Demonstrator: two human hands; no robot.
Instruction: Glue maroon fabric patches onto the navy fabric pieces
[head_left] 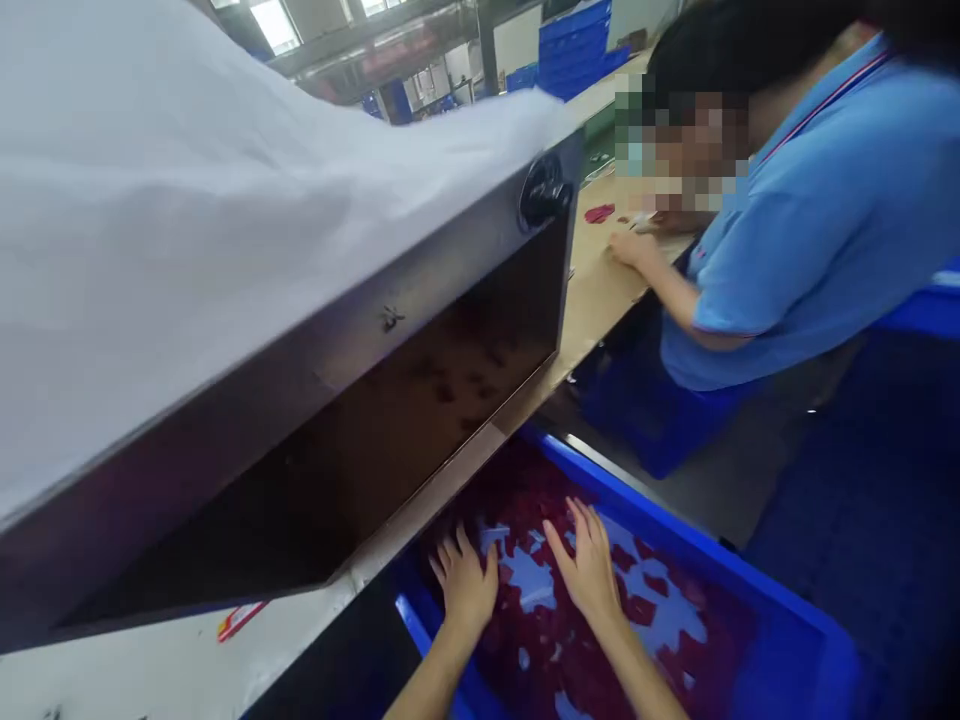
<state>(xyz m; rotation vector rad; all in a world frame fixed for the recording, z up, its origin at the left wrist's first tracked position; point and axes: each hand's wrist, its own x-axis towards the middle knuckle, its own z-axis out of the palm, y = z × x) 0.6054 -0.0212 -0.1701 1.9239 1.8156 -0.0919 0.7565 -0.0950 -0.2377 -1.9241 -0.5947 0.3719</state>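
Both of my hands reach into a blue plastic bin below the bench. Many small, flat dark red pieces lie in it, with pale, shiny patches between them; I cannot make out their exact kind. My left hand is over the bin's left side, fingers spread, palm down. To its right, my right hand has its fingers stretched out and its thumb apart. Neither hand shows anything in its grasp. Whether the fingertips touch the pieces is hard to tell.
A dark-fronted metal box with a black knob and a white sheet on top stands on the bench. A co-worker in a blue shirt leans over the bench at right, near a red piece. Blue crates are stacked behind.
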